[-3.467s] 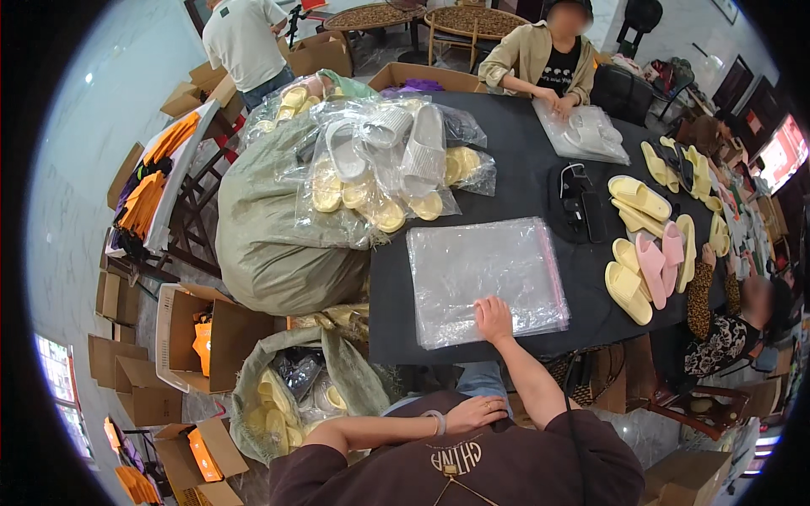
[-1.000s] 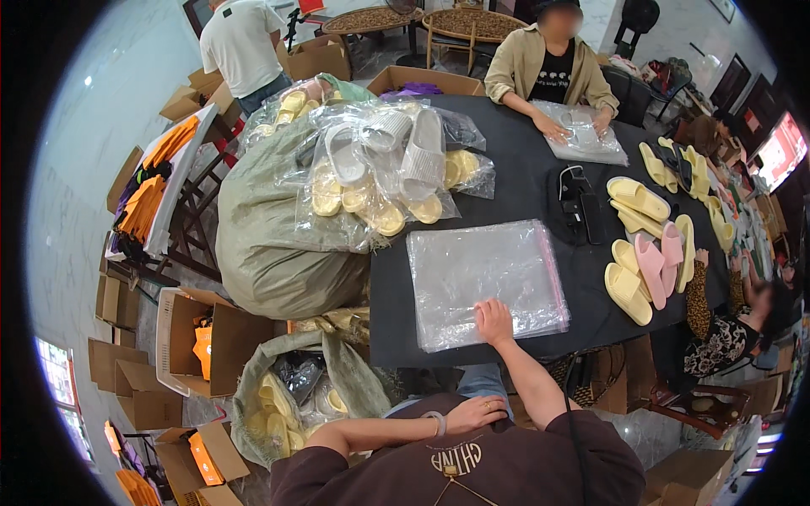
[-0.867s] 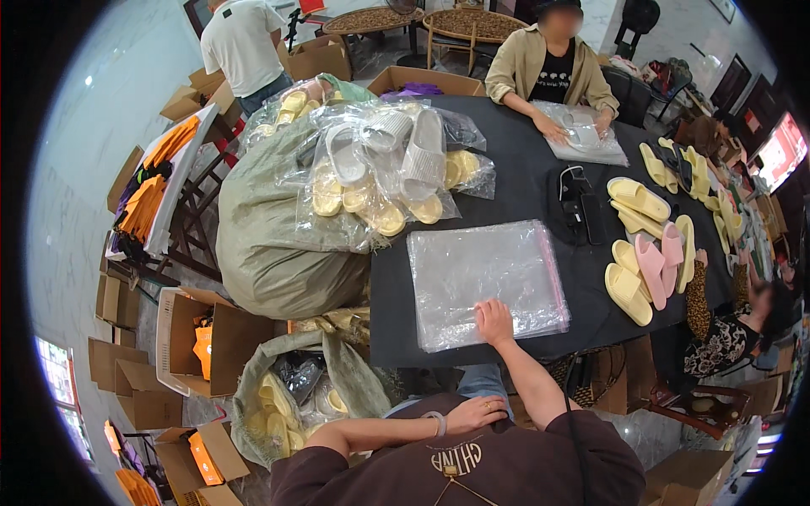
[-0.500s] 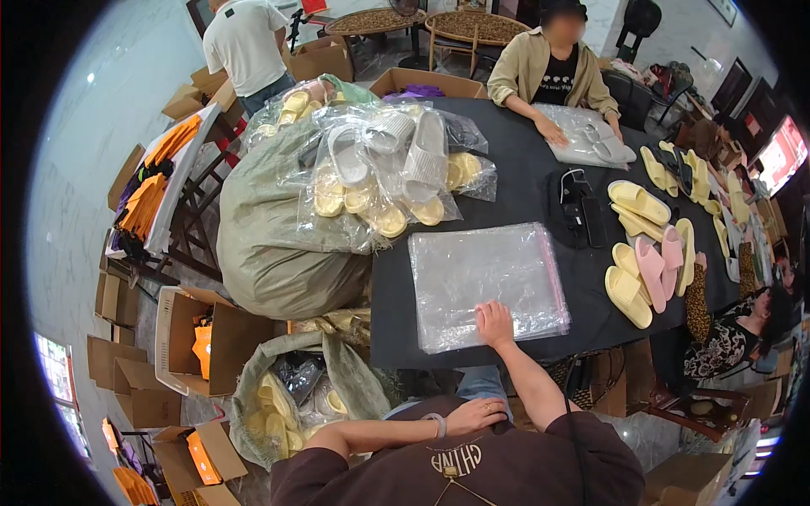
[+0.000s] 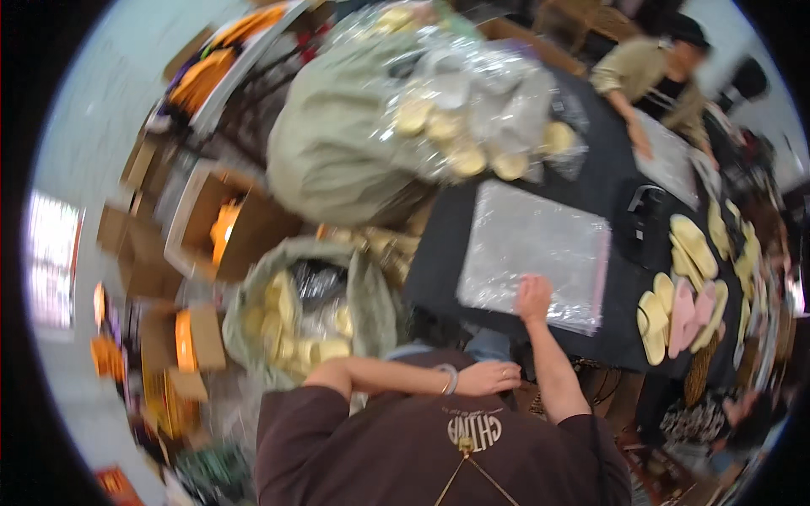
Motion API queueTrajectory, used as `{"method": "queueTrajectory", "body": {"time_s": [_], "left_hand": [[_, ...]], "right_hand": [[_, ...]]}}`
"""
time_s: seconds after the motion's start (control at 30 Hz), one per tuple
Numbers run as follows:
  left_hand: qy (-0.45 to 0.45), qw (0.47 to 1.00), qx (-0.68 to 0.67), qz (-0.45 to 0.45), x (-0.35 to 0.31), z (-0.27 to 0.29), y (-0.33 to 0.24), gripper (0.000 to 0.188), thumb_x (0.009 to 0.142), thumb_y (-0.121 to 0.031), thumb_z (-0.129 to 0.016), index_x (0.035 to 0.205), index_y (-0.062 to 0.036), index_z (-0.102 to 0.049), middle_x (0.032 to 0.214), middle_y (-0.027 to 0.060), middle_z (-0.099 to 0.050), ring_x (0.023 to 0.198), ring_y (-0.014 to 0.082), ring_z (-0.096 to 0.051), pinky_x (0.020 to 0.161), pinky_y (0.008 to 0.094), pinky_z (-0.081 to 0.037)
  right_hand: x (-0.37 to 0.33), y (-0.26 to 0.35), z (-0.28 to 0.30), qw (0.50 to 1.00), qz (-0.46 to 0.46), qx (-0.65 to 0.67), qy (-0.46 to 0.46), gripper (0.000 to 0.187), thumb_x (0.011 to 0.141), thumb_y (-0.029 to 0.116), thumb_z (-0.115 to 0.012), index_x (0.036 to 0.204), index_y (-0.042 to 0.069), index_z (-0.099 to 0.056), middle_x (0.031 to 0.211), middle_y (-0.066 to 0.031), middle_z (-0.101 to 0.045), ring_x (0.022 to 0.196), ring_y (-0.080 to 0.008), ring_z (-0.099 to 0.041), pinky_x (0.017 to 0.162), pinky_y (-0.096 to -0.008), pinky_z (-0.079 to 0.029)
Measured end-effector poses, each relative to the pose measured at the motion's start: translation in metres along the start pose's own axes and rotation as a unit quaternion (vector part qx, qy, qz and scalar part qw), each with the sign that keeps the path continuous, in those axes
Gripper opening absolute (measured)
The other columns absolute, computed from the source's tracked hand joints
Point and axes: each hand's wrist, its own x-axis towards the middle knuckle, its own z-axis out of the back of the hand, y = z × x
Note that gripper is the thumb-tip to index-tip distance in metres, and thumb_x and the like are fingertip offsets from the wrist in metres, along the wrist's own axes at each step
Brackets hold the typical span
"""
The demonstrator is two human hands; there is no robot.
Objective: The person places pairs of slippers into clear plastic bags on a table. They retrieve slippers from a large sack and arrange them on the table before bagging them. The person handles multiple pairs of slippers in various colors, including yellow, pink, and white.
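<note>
A flat stack of clear plastic bags (image 5: 540, 244) with a pink strip along its right edge lies on the black-covered table (image 5: 447, 228). On the stack's near edge rests my right hand (image 5: 533, 297), fingers laid on the plastic and holding nothing; it is slightly blurred. My left hand (image 5: 489, 377) lies across my body near my lap, fingers stretched out and nothing in them. Bagged slippers (image 5: 464, 126), grey and pale yellow, are heaped beyond the stack, against a bulging green sack (image 5: 337, 143).
Loose yellow slippers (image 5: 693, 246) and pink slippers (image 5: 692, 316) lie on the table's right side. Near my left arm stands an open sack (image 5: 375, 316) of yellow slippers. Cardboard boxes (image 5: 253, 228) stand farther left. A co-worker (image 5: 645, 80) sits across the table, hands on another plastic bag.
The view has turned to the left, so the table and slippers sit farther right and tilted. My right hand stays on the bag stack, and my left hand stays near my lap.
</note>
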Motion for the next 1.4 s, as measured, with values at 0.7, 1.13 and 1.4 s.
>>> {"method": "queueTrajectory", "body": {"time_s": [0.7,1.13,1.4], "left_hand": [[-0.65,0.332,0.17,0.661,-0.259,0.053,0.068,0.05,0.074,-0.016,-0.062,0.117,0.0056,-0.05,0.114,0.0233,-0.053,0.11,0.0349,-0.048,0.096,0.0418,-0.037],[-0.868,-0.072,-0.428,0.242,-0.418,-0.044,0.04,0.078,0.078,-0.048,-0.067,0.138,-0.0107,-0.033,0.145,0.0076,-0.034,0.132,0.0241,-0.032,0.107,0.046,-0.028],[-0.936,-0.052,-0.292,0.189,-0.47,-0.04,0.054,0.026,0.085,-0.025,-0.065,0.108,-0.0168,-0.058,0.111,-0.0041,-0.061,0.116,0.0192,-0.052,0.089,0.042,-0.039]], "right_hand": [[0.0,0.002,-0.011,0.996,0.062,-0.054,0.036,0.016,0.088,0.012,-0.046,0.1,0.006,-0.055,0.094,-0.014,-0.056,0.09,-0.0341,-0.053,0.079,-0.0445,-0.041],[-0.003,0.0,-0.014,0.993,0.061,-0.082,0.057,0.018,0.091,0.014,-0.044,0.101,0.004,-0.055,0.095,-0.0153,-0.056,0.093,-0.034,-0.052,0.081,-0.0438,-0.041],[0.001,0.003,-0.011,0.992,0.074,-0.087,0.054,0.018,0.09,0.014,-0.044,0.102,0.005,-0.054,0.096,-0.0151,-0.057,0.093,-0.0341,-0.052,0.081,-0.0448,-0.04]]}}
